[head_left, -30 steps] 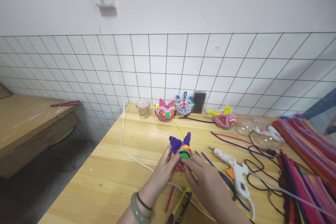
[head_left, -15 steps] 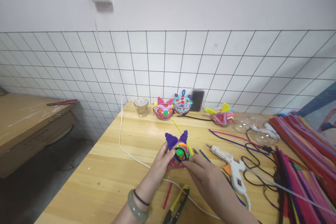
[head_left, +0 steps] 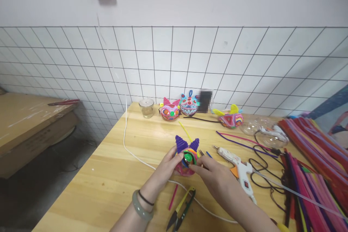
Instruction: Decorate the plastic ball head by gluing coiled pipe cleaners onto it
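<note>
Left hand [head_left: 165,165] cups the fuzzy toy [head_left: 182,168] just left of the glue gun [head_left: 239,168]; right hand [head_left: 214,183] pinches its green eye [head_left: 187,158]; too hard a squeeze could, I judge, skew that eye or crush the purple ears [head_left: 181,142].

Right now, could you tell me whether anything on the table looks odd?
Nothing looks spilled or broken. The snips lie open near the front edge, and a white cord trails across the table beneath the left hand and right hand holding the figure.
</note>
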Demonstrator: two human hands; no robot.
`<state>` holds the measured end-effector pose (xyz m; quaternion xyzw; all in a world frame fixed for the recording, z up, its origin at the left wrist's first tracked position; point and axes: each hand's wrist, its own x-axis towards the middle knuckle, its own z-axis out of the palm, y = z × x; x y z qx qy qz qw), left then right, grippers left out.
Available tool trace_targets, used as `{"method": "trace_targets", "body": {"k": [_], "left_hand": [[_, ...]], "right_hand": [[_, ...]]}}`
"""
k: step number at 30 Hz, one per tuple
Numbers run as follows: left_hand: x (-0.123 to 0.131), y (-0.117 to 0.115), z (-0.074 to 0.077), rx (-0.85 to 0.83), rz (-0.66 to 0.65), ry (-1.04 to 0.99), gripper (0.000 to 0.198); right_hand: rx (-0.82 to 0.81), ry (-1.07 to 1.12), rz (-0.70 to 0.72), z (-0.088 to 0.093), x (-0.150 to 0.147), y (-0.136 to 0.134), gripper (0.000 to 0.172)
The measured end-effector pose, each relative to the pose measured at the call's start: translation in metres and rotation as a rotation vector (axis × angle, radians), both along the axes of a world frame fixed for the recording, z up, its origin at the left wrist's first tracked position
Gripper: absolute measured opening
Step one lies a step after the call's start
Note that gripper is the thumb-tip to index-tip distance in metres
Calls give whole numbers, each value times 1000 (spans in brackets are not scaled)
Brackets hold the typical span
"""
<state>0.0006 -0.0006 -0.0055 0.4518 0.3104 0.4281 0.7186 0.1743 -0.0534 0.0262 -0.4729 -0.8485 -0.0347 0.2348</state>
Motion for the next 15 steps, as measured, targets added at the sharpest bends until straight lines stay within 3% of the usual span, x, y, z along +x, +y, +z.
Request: {"method": "trace_targets", "body": {"k": [5, 10, 15], "left_hand": [[-1, -1, 1, -1, -17, 17, 37], [-2, -5, 2, -115, -102, 110, 45], [-2, -7, 7, -143, -147, 127, 41]], "right_hand": [[69, -91, 66, 4, 0, -1, 33], [-29, -145, 79, 16, -2, -3, 35], [75, -239, 227, 19, 2, -7, 30]]}}
